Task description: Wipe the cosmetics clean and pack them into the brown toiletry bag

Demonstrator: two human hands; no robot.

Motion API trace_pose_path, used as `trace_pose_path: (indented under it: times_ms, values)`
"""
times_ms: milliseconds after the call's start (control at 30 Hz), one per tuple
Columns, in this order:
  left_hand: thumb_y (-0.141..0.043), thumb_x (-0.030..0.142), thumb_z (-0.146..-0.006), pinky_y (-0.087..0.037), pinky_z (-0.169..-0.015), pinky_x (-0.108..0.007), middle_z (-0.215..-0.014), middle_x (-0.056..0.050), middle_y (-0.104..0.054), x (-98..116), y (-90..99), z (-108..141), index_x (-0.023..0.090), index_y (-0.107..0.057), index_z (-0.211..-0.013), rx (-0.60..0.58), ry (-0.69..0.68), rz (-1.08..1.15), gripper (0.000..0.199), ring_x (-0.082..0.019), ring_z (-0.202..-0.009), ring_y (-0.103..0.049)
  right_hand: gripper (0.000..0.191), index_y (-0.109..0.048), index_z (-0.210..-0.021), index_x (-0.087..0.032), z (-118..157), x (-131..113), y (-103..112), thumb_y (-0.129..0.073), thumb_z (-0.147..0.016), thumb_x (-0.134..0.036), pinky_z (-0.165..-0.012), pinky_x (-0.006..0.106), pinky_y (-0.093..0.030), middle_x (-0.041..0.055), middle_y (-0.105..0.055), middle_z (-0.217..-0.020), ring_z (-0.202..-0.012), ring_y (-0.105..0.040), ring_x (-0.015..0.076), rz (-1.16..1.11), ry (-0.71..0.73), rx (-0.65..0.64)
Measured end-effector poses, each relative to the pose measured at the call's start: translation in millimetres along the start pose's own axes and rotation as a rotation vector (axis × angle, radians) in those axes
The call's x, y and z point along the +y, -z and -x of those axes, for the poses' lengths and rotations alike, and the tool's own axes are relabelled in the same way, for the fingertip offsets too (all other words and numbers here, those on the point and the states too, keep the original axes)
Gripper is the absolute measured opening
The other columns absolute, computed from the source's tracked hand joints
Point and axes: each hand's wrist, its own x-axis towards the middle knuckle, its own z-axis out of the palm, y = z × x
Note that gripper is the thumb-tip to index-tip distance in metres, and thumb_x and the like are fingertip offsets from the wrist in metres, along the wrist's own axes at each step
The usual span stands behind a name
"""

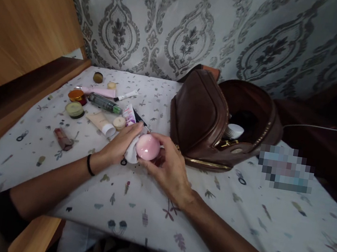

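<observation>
My right hand (pixel 172 168) grips a round pink container (pixel 148 147) with a glossy domed top, its fingers and thumb curved around the right side. My left hand (pixel 118 145), with a dark band at the wrist, is closed on a white cloth or tissue (pixel 131 151) pressed against the container's left side. Just beyond the left hand lie a cream-coloured tube (pixel 100 121) with a white cap, a small cream-lidded jar (pixel 119 124) and a white-and-purple tube (pixel 130 114). An open brown leather bag (pixel 200 114) stands right of the hands, with a white lid (pixel 234 131) showing inside.
Farther left on the patterned tablecloth (pixel 122 216) lie a green-lidded jar (pixel 74 109), an orange-lidded jar (pixel 77 95), a green bottle (pixel 104 103), a pink tube (pixel 99 91) and a reddish-brown small bottle (pixel 63 139). A blurred-out item (pixel 286 168) lies right of the bag. Wallpapered wall stands behind.
</observation>
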Motion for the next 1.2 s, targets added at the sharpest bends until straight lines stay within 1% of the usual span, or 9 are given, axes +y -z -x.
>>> trace_pose_path:
  times_ms: [100, 267, 367, 467, 600, 733, 933, 1033, 1200]
  values:
    - [-0.046, 0.062, -0.095, -0.044, -0.075, -0.028, -0.08, 0.0, -0.052, 8.6, -2.2, 6.6, 0.021, -0.051, -0.077, -0.095, -0.14, -0.177, 0.045, -0.016, -0.079, -0.05, 0.049, -0.051, -0.117, -0.022, -1.4, -1.6, 0.4, -0.075, -0.075, -0.031, -0.081, 0.039, -0.055, 0.0063, -0.066, -0.108, -0.091, -0.067, 0.0243, -0.01, -0.141, 0.038]
    - [-0.045, 0.054, -0.098, -0.044, -0.076, -0.027, -0.083, 0.0, -0.054, 11.3, -3.6, 9.9, 0.021, -0.054, -0.082, -0.126, -0.182, -0.238, 0.038, -0.017, -0.082, -0.052, 0.047, -0.049, -0.107, -0.021, -0.7, -0.9, -2.7, -0.075, -0.07, -0.031, -0.084, 0.043, -0.055, 0.0078, -0.065, -0.104, -0.098, -0.065, 0.0276, 0.005, -0.192, 0.068]
    - [-0.052, 0.049, -0.094, -0.044, -0.077, -0.027, -0.084, 0.0, -0.058, 5.9, -2.1, 5.0, 0.02, -0.058, -0.081, -0.073, -0.146, -0.135, 0.033, -0.016, -0.082, -0.054, 0.055, -0.049, -0.116, -0.021, 0.8, 2.1, -5.4, -0.078, -0.07, -0.029, -0.087, 0.045, -0.055, 0.0097, -0.063, -0.112, -0.101, -0.065, 0.0281, -0.011, -0.11, 0.056]
    - [-0.063, 0.048, -0.086, -0.042, -0.067, -0.025, -0.077, 0.002, -0.058, -0.5, -0.6, -1.0, 0.018, -0.06, -0.078, -0.021, -0.032, 0.086, 0.031, -0.013, -0.072, -0.052, 0.066, -0.045, -0.136, -0.023, 1.8, 2.7, -5.0, -0.073, -0.076, -0.023, -0.085, 0.041, -0.058, 0.0117, -0.058, -0.126, -0.111, -0.061, 0.0275, -0.04, 0.039, -0.017]
    - [-0.073, 0.049, -0.076, -0.042, -0.063, -0.024, -0.073, 0.002, -0.058, -6.4, -0.2, -6.1, 0.017, -0.06, -0.076, 0.051, 0.085, 0.233, 0.035, -0.011, -0.067, -0.051, 0.06, -0.045, -0.143, -0.025, 1.8, 0.3, -2.3, -0.064, -0.086, -0.018, -0.081, 0.038, -0.059, 0.0117, -0.055, -0.127, -0.114, -0.059, 0.0251, -0.076, 0.109, -0.107]
    - [-0.064, 0.056, -0.084, -0.046, -0.07, -0.026, -0.084, -0.001, -0.062, -5.0, -1.3, -3.4, 0.018, -0.06, -0.081, 0.062, 0.053, 0.104, 0.038, -0.015, -0.079, -0.056, 0.051, -0.052, -0.129, -0.022, 1.3, 0.5, -3.3, -0.07, -0.081, -0.023, -0.089, 0.042, -0.056, 0.0108, -0.059, -0.123, -0.113, -0.06, 0.0274, -0.085, 0.004, -0.007]
    - [-0.049, 0.052, -0.097, -0.045, -0.073, -0.026, -0.082, 0.001, -0.052, 9.1, -4.5, 11.3, 0.021, -0.051, -0.083, -0.126, -0.164, -0.188, 0.034, -0.015, -0.08, -0.05, 0.047, -0.05, -0.114, -0.02, -0.1, 3.6, -4.5, -0.071, -0.071, -0.02, -0.09, 0.046, -0.054, 0.0101, -0.064, -0.113, -0.104, -0.063, 0.0284, -0.053, -0.214, 0.088]
    - [-0.045, 0.048, -0.099, -0.043, -0.07, -0.025, -0.078, 0.002, -0.049, 9.7, -3.3, 9.8, 0.021, -0.048, -0.08, -0.108, -0.214, -0.198, 0.033, -0.015, -0.076, -0.049, 0.054, -0.049, -0.123, -0.02, 0.3, 4.0, -5.3, -0.071, -0.073, -0.023, -0.09, 0.045, -0.055, 0.0111, -0.062, -0.119, -0.107, -0.062, 0.028, -0.088, -0.155, 0.048]
    - [-0.053, 0.044, -0.094, -0.039, -0.065, -0.025, -0.071, 0.003, -0.048, 2.1, 3.4, -2.0, 0.02, -0.05, -0.076, -0.034, -0.146, -0.118, 0.031, -0.013, -0.068, -0.047, 0.066, -0.042, -0.145, -0.023, 1.0, 3.1, -2.7, -0.067, -0.084, -0.024, -0.093, 0.044, -0.055, 0.0115, -0.056, -0.125, -0.109, -0.061, 0.0256, -0.075, 0.031, -0.091]
